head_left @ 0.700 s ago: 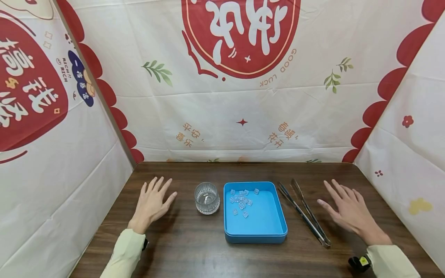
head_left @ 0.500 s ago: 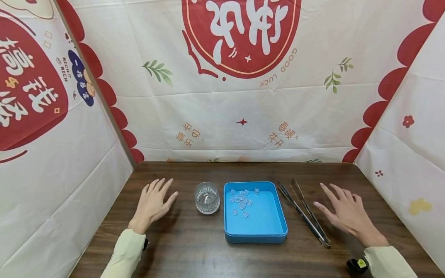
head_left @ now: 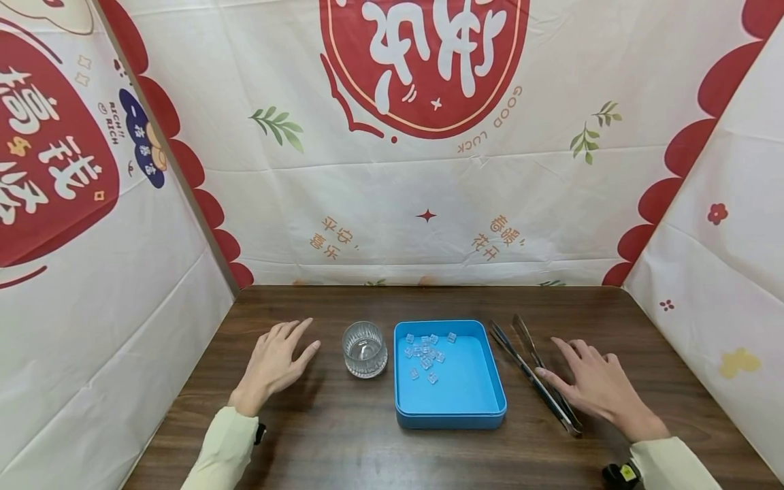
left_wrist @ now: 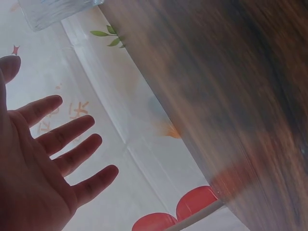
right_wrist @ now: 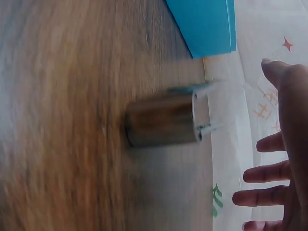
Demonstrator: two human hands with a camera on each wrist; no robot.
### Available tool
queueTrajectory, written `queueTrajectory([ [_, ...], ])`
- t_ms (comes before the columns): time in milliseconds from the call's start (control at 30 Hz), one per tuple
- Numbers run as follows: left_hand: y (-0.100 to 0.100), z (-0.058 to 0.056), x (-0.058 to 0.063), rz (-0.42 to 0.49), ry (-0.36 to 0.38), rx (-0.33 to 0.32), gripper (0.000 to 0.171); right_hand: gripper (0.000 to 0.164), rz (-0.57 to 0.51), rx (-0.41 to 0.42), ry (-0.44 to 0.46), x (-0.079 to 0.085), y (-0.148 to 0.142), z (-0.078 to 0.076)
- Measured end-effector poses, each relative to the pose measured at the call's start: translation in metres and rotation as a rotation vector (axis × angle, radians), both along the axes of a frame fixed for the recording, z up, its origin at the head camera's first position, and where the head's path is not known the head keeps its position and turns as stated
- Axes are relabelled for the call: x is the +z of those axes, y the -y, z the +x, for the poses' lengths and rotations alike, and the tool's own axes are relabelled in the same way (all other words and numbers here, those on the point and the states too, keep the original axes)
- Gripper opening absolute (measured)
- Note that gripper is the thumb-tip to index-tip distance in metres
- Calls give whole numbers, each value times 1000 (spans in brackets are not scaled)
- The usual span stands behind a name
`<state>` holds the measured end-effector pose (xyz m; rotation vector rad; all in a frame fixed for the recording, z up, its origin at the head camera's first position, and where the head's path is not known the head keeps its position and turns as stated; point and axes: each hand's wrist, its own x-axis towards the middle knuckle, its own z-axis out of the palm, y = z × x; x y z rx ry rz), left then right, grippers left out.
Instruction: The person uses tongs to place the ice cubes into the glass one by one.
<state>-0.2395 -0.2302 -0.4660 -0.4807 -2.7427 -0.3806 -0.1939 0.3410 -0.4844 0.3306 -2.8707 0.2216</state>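
Note:
My left hand (head_left: 271, 364) is held over the table with fingers spread and holds nothing; a ribbed clear glass (head_left: 365, 350) stands a short way to its right. In the left wrist view the glass (left_wrist: 53, 10) shows only at the top edge. My right hand (head_left: 603, 384), holding nothing, hovers at the right side of metal tongs (head_left: 539, 381), its thumb over one arm of them. The tongs (right_wrist: 163, 120) look blurred in the right wrist view. Between glass and tongs sits a blue tray (head_left: 450, 422) with several clear cubes (head_left: 425, 354) in its left part.
The dark wooden table (head_left: 343, 449) carries these things. A printed white cloth (head_left: 429, 204) rises behind its far edge, and more cloth hangs at the left and right sides.
My right hand has moved left and slightly nearer to me, to the tongs. My left hand has shifted a little to the right. Glass, tray and tongs have stayed put.

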Motion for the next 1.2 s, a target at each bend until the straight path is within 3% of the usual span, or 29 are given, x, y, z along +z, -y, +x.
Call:
queueTrajectory([
  [333, -11, 4, 0, 31, 45, -68, 73, 81, -68, 2, 82, -3, 12, 2],
  [633, -22, 1, -4, 37, 92, -89, 91, 91, -79, -21, 159, -10, 19, 4],
  [867, -32, -3, -6, 56, 132, -97, 102, 94, -49, -30, 168, -18, 20, 3],
  [1200, -42, -6, -8, 64, 197, -83, 107, 85, -38, -41, 151, -24, 25, 3],
])
